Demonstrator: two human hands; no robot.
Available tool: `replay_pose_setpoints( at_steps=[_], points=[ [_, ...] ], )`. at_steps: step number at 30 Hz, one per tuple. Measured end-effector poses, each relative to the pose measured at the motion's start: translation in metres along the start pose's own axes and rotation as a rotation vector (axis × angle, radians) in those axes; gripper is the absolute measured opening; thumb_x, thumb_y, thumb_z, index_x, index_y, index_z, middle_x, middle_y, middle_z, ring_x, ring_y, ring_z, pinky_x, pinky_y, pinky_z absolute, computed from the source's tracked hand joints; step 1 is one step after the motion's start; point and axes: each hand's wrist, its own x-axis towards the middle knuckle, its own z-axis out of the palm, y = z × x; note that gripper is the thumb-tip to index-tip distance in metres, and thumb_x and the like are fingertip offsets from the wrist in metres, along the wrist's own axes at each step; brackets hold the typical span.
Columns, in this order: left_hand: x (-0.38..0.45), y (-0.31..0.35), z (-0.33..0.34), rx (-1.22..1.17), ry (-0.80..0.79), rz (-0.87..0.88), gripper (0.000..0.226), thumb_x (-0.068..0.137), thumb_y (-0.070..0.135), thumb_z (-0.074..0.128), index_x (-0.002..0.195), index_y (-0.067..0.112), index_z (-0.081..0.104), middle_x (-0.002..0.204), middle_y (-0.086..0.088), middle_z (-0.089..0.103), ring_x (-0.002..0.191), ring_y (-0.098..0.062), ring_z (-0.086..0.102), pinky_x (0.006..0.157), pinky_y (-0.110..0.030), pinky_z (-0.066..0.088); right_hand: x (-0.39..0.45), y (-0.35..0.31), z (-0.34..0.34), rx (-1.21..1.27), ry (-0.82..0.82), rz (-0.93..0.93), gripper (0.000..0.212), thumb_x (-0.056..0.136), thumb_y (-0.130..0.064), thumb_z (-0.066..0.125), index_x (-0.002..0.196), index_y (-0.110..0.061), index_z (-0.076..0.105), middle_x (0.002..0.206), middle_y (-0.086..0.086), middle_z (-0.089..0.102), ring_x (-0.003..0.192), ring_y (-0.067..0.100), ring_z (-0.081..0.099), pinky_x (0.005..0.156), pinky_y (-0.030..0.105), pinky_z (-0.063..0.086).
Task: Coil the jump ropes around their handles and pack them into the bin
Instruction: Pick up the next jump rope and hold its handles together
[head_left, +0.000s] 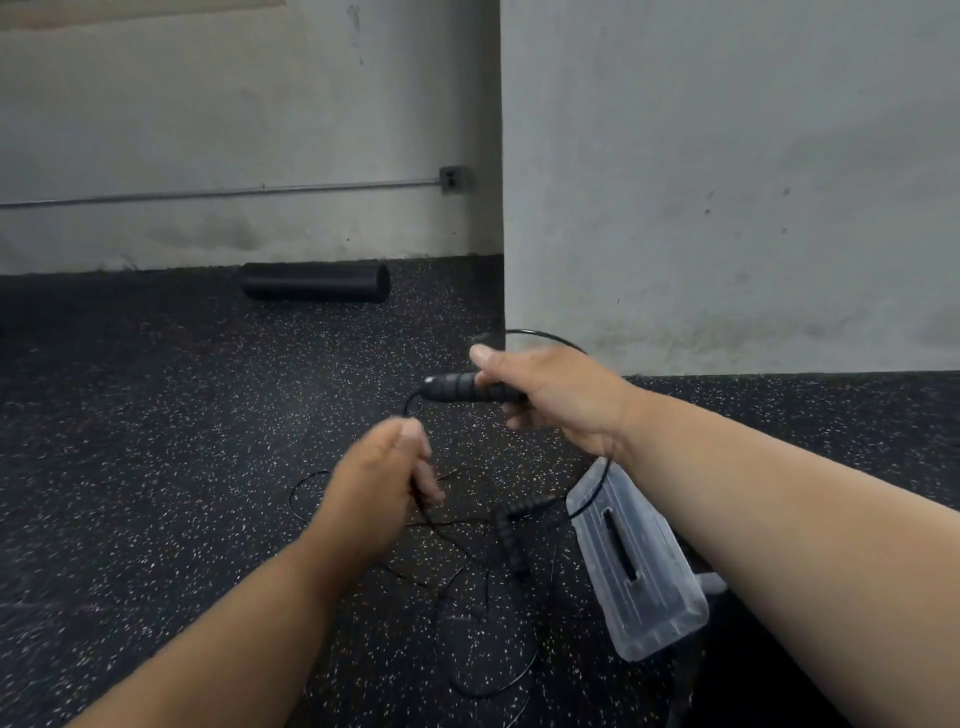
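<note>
Both grips work one jump rope: right hand (550, 395) wraps a black handle (457, 388), left hand (387, 470) pinches its cord (545, 336) nearer.

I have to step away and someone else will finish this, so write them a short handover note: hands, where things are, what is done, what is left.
Right hand grips a black jump rope handle held level in the air, its cord looping up and back behind the hand.
Left hand pinches the thin black cord just below that handle.
More handles and loose cord lie tangled on the speckled floor.
The clear plastic bin piece lies on the floor beside them, under the right forearm.
Done: nothing visibly coiled or packed.
Left: coil this rope, then the rest, and pack all.
</note>
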Motion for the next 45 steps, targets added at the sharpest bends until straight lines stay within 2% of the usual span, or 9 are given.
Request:
replay_pose_setpoints(
  at_steps=[5, 11, 18, 22, 26, 30, 37, 41, 45],
  points=[
    [0.008, 0.034, -0.036, -0.431, 0.19, 0.02, 0.035, 0.115, 0.033, 0.035, 0.09, 0.02, 0.056, 0.061, 0.004, 0.047, 0.053, -0.011, 0.045, 0.054, -0.027, 0.048, -0.014, 0.018, 0.009, -0.405, -0.261, -0.009, 0.039, 0.083, -0.053, 0.082, 0.117, -0.035, 0.077, 0.107, -0.018, 0.074, 0.094, 0.009, 0.069, 0.091, 0.032, 0.052],
    [0.01, 0.047, -0.037, -0.709, 0.109, -0.062, 0.034, 0.114, 0.037, 0.038, 0.092, 0.02, 0.059, 0.062, 0.003, 0.051, 0.053, -0.01, 0.054, 0.057, -0.031, 0.059, -0.03, 0.059, 0.068, -0.605, -0.459, -0.072, 0.041, 0.086, -0.039, 0.085, 0.123, -0.026, 0.075, 0.109, -0.012, 0.058, 0.09, 0.007, 0.062, 0.09, 0.026, 0.055],
    [0.015, 0.039, -0.052, -0.791, 0.175, -0.039, 0.034, 0.112, 0.04, 0.041, 0.101, 0.017, 0.063, 0.07, 0.0, 0.063, 0.068, -0.015, 0.069, 0.07, -0.036, 0.065, -0.026, 0.067, 0.068, -0.531, -0.311, 0.062, 0.029, 0.113, -0.024, 0.045, 0.136, -0.019, 0.062, 0.108, -0.003, 0.061, 0.067, 0.013, 0.049, 0.053, 0.014, 0.039],
    [0.016, 0.021, -0.071, -0.504, 0.254, -0.056, 0.04, 0.109, 0.053, 0.043, 0.117, 0.022, 0.067, 0.107, -0.005, 0.077, 0.106, -0.021, 0.075, 0.09, -0.044, 0.058, -0.014, 0.033, 0.042, -0.432, -0.175, -0.056, 0.037, 0.112, -0.04, 0.039, 0.112, -0.027, 0.073, 0.084, 0.001, 0.058, 0.066, 0.019, 0.05, 0.059, 0.031, 0.044],
    [0.008, 0.006, -0.054, -0.222, 0.162, -0.099, 0.032, 0.103, 0.047, 0.05, 0.109, 0.021, 0.069, 0.109, -0.008, 0.074, 0.102, -0.028, 0.068, 0.092, -0.049, 0.056, -0.01, 0.001, 0.034, -0.099, -0.044, -0.133, 0.047, 0.112, -0.045, 0.037, 0.116, -0.022, 0.078, 0.088, 0.001, 0.073, 0.079, 0.013, 0.063, 0.09, 0.035, 0.058],
    [0.002, -0.008, -0.023, 0.071, -0.068, -0.17, 0.022, 0.1, 0.037, 0.055, 0.111, 0.023, 0.069, 0.11, -0.004, 0.071, 0.094, -0.018, 0.063, 0.087, -0.049, 0.055, -0.011, -0.015, 0.041, 0.089, -0.02, -0.176, 0.045, 0.112, -0.039, 0.041, 0.106, -0.016, 0.08, 0.085, -0.01, 0.077, 0.08, 0.013, 0.063, 0.079, 0.029, 0.061],
    [-0.005, -0.023, 0.025, 0.108, -0.262, -0.193, 0.07, 0.102, 0.054, 0.059, 0.161, 0.049, 0.022, 0.16, 0.001, 0.043, 0.14, -0.022, 0.051, 0.109, -0.034, 0.039, -0.014, -0.025, 0.05, 0.416, -0.157, -0.096, 0.048, 0.111, -0.04, 0.045, 0.109, -0.007, 0.079, 0.105, 0.015, 0.074, 0.081, 0.018, 0.061, 0.073, 0.026, 0.061],
    [-0.004, -0.026, 0.027, 0.264, -0.301, -0.053, 0.03, 0.112, 0.044, 0.041, 0.129, 0.044, 0.065, 0.129, -0.004, 0.066, 0.124, -0.023, 0.062, 0.11, -0.038, 0.048, -0.016, -0.03, 0.046, 0.464, -0.186, -0.061, 0.049, 0.109, -0.043, 0.046, 0.112, -0.007, 0.079, 0.102, 0.009, 0.076, 0.078, 0.016, 0.063, 0.071, 0.027, 0.061],
    [-0.003, -0.009, 0.013, 0.176, -0.172, -0.019, 0.045, 0.112, 0.047, 0.032, 0.098, 0.029, 0.071, 0.099, 0.002, 0.079, 0.09, -0.019, 0.073, 0.093, -0.049, 0.059, -0.01, -0.025, 0.033, 0.385, -0.145, -0.089, 0.048, 0.101, -0.053, 0.055, 0.111, -0.012, 0.079, 0.108, 0.003, 0.076, 0.081, 0.014, 0.061, 0.073, 0.025, 0.058]
  ],
)
